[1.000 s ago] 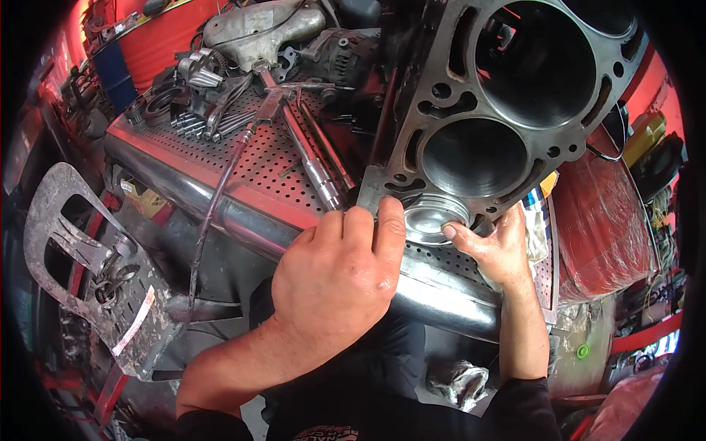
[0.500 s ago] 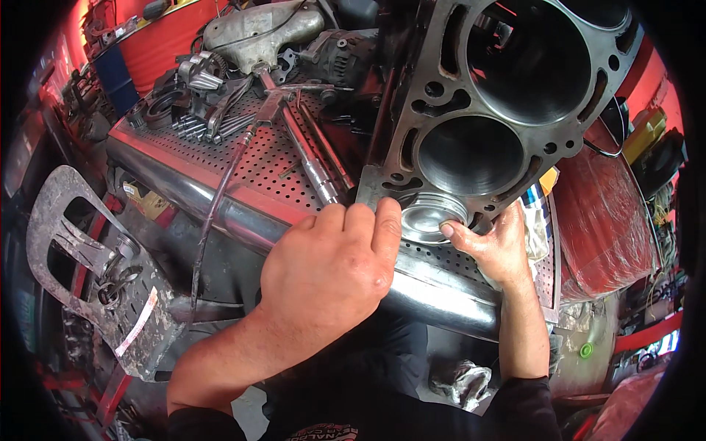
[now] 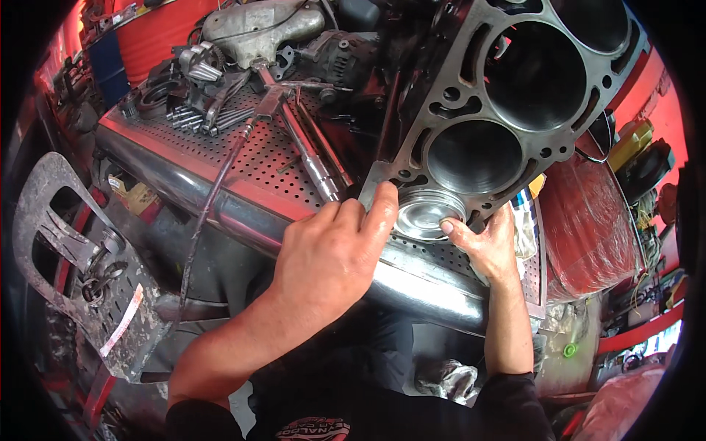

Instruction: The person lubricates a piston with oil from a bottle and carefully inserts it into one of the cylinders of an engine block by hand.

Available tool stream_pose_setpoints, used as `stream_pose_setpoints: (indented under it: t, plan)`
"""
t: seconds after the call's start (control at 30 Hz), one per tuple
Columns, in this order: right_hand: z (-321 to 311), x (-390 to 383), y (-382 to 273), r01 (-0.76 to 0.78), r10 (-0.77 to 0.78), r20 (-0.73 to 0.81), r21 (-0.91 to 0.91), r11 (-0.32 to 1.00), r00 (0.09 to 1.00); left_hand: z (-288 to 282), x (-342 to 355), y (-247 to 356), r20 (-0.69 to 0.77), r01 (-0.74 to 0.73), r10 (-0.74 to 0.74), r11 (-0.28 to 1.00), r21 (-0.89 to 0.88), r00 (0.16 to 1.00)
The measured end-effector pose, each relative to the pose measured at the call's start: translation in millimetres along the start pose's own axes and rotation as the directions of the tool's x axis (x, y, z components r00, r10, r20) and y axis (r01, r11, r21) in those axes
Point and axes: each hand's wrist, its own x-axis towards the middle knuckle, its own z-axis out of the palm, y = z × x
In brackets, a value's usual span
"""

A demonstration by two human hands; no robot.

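Note:
A round metal piston (image 3: pixel 425 219) sits just below the near end of the engine block (image 3: pixel 540 136), its shiny flat crown facing up. My right hand (image 3: pixel 491 246) is wrapped round its right side; the thumb presses on the rim and the other fingers go out of sight underneath. At the piston's left edge is my left hand (image 3: pixel 331 242), back upward, with bent fingers. Its index finger reaches along the piston toward the block's corner, while the thumb and most fingertips are hidden. Large open cylinder bores (image 3: pixel 474 158) show in the block's flat face.
The perforated metal bench (image 3: pixel 272 173) has a rounded front edge. On it lie a long socket tool (image 3: pixel 316 173), several bolts (image 3: pixel 213 117) and a grey cast part (image 3: pixel 261 33). A worn plastic chair (image 3: pixel 121 294) stands left with metal parts on it. A wrapped red drum (image 3: pixel 592 224) stands right.
The view has shifted slightly. My left hand has turned a little, and its index finger stands out more from the others. My right thumb stays on the piston's rim.

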Motion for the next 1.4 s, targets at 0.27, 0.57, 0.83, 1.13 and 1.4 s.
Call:
stream_pose_setpoints:
  t: [0.27, 0.57, 0.83, 1.13, 1.4]
  plan:
    - [2, -4, 3, -0.03, 0.031, -0.022, 0.041, 0.999, 0.999, 21, -5, -12, -0.134, 0.006, -0.032, 0.982, -0.188, 0.99]
    - [6, -3, -4, 0.003, 0.002, -0.046, 0.109, 0.994, 0.999, 31, -3, -13, -0.147, -0.074, 0.074, 0.997, 0.005, 0.986]
    - [10, -3, -8, -0.015, 0.02, -0.039, 0.129, 0.992, 0.999, 31, -1, -16, -0.157, -0.146, 0.148, 0.989, 0.027, 0.976]
    - [11, -4, -7, 0.011, -0.003, -0.066, 0.12, 0.993, 0.998, 37, -5, -14, -0.217, -0.154, 0.163, 0.986, 0.059, 0.962]
    - [16, -7, -3, -0.022, 0.037, -0.074, 0.2, 0.98, 0.997, 36, -3, -10, -0.268, -0.1, 0.086, 0.994, -0.041, 0.96]
